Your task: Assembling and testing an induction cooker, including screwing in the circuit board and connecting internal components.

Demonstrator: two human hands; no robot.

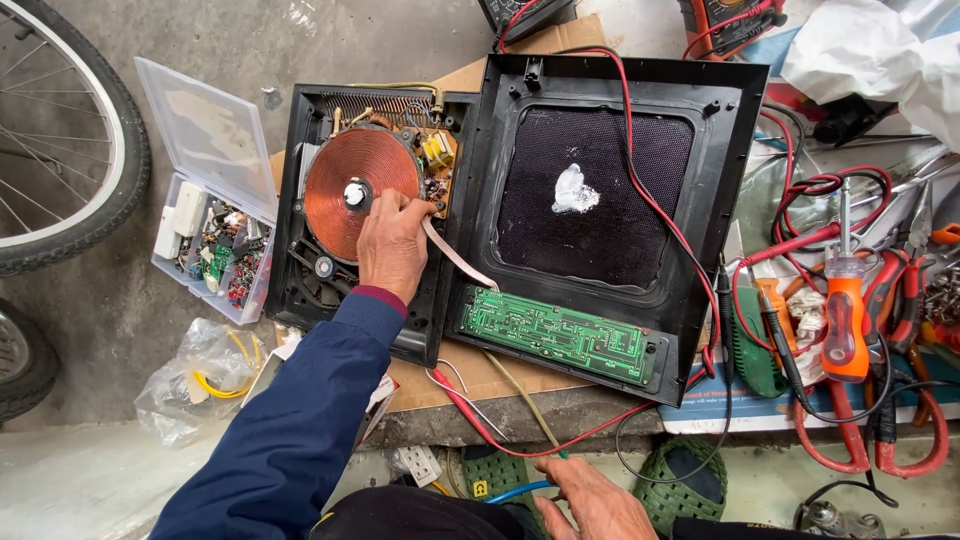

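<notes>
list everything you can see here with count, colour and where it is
copper coil: 1, orange-brown, in the open black cooker base, left of centre
cooker top panel: 1, black, flipped open at centre, white paste blob in its middle
circuit board: 1, green, along the panel's lower edge
ribbon cable: 1, pale, from base to board
parts box: 1, clear, lid open, left of the base
bicycle wheel: 1, black tyre, far left
plastic bag: 1, clear, lower left
screwdriver: 1, orange handle, right
test leads: red and black, count unclear, across the panel
left hand: 1, blue sleeve, fingers on the coil's right edge
right hand: 1, bottom centre, by a blue wire
</notes>
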